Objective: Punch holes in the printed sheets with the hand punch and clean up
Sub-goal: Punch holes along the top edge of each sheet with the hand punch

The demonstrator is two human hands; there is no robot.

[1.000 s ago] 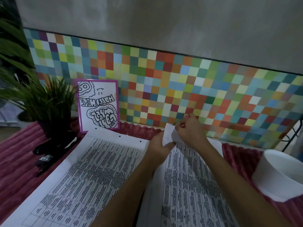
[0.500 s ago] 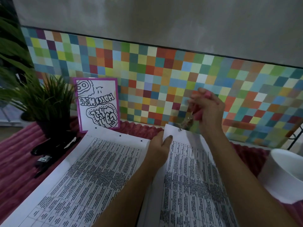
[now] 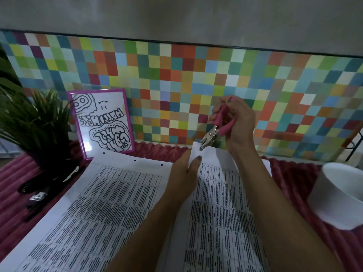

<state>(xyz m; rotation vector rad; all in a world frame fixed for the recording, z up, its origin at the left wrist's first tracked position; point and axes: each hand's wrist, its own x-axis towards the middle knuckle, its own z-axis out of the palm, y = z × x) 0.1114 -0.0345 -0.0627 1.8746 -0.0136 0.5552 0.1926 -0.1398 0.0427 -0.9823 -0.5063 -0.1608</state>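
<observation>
Two printed sheets lie on the pink cloth. The left sheet (image 3: 98, 203) has three punched holes along its far edge. My left hand (image 3: 184, 175) pinches the far left corner of the right sheet (image 3: 220, 213) and lifts it. My right hand (image 3: 235, 122) grips the pink-handled hand punch (image 3: 216, 126). The punch's metal jaws sit over that sheet's far edge near the lifted corner.
A white bowl (image 3: 341, 195) stands at the right. At the left are a potted plant (image 3: 33, 126), a framed drawing (image 3: 104, 122) leaning on the tiled wall, and dark tools (image 3: 43, 185) on the pink cloth (image 3: 294, 173).
My right hand rose from the sheet's corner with the punch, then lowered its jaws onto the sheet's far edge. My left hand kept hold of the corner.
</observation>
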